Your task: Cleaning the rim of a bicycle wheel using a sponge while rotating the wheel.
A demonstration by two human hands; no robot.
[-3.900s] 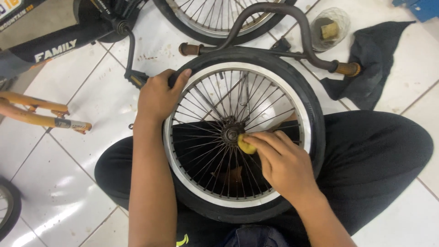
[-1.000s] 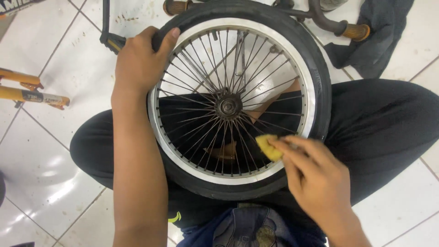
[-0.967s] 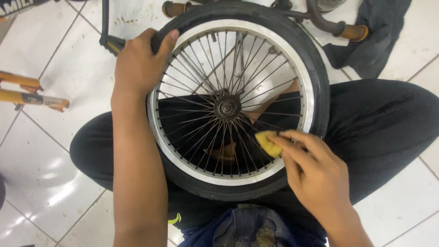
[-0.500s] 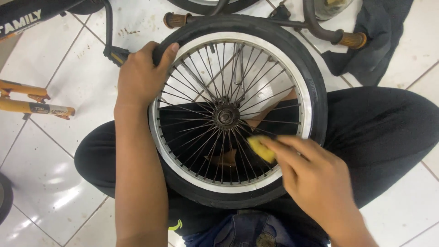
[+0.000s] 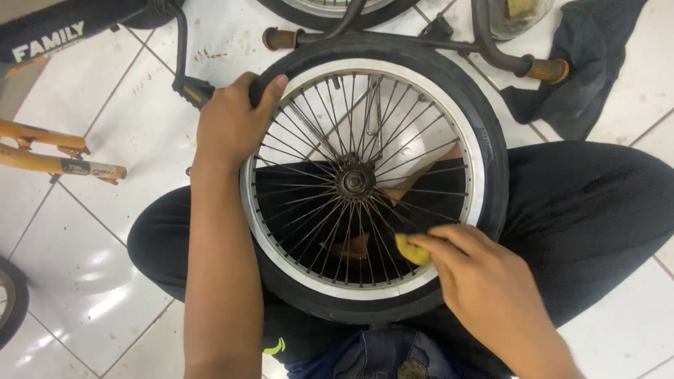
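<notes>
A small bicycle wheel with a black tyre, a silver rim and thin spokes lies flat on my crossed legs in black trousers. My left hand grips the tyre at its upper left edge. My right hand pinches a small yellow sponge and presses it on the spokes at the lower right, just inside the rim. The dark hub sits in the middle of the wheel, apart from both hands.
White tiled floor all around. Curved handlebars with brown grips lie just beyond the wheel. A dark cloth lies at the top right beside a small clear container. An orange frame piece is at the left, a black frame at top left.
My right hand with the yellow sponge has slid from beside the hub down to the lower right spokes near the rim. My left hand keeps its grip on the tyre.
</notes>
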